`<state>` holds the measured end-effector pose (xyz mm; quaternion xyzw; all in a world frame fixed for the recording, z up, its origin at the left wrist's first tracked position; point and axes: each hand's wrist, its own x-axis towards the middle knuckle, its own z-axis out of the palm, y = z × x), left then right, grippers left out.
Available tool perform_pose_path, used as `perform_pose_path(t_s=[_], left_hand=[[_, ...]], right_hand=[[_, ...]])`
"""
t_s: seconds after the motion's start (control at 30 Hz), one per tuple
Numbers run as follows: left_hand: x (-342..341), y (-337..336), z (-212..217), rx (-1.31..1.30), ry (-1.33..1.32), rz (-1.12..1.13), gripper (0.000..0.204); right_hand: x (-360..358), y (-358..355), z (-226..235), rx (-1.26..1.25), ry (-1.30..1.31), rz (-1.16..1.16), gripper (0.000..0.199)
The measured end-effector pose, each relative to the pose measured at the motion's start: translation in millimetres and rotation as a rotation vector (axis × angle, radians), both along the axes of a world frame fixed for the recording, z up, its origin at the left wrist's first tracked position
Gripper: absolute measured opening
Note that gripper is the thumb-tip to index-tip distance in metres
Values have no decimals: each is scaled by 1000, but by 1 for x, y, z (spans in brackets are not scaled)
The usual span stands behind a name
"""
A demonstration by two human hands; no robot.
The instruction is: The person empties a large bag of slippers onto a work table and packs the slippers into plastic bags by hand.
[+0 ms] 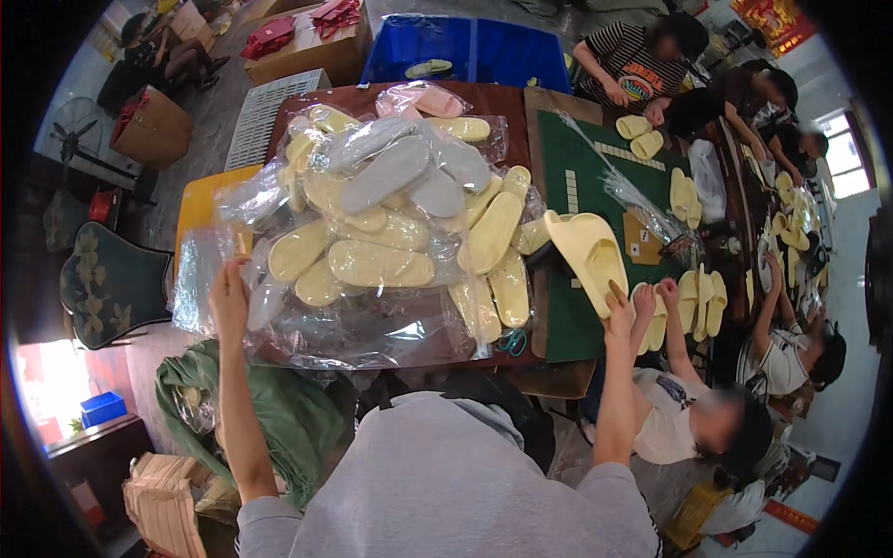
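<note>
My right hand (618,314) grips a pale yellow slipper (586,259) by one end, raised above the right side of the table. At the table's left edge, my left hand (230,293) pinches a clear plastic bag (197,284). Between my hands lies a heap of bagged slippers: yellow ones such as this sole-up slipper (381,264), and grey ones such as this slipper (385,175) on top. A pink slipper (437,100) lies at the heap's far side. Loose clear plastic (391,330) spreads along the near edge.
Teal-handled scissors (512,341) lie near the table's front edge. A green mat (567,316) with more yellow slippers (681,197) is at right, where several co-workers sit. Beyond the table stand blue bins (521,56) and a cardboard box (307,46). A chair (112,288) stands left.
</note>
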<state>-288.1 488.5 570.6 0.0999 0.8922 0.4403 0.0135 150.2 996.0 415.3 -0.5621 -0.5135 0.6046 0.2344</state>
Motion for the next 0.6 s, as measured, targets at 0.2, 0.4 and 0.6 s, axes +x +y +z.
perform_pose_path(t_s=[0.2,0.4,0.6], left_hand=[[36,-18,-50,134,-126,119,34],[79,-30,-79,314,-224,386,37],[99,-67,-138,407,-249,525,35]], right_hand=[[-67,39,-25,2,310,-185,52],[-65,4,-135,70,-49,33,46],[-60,-100,-208,-102,-537,289,89]])
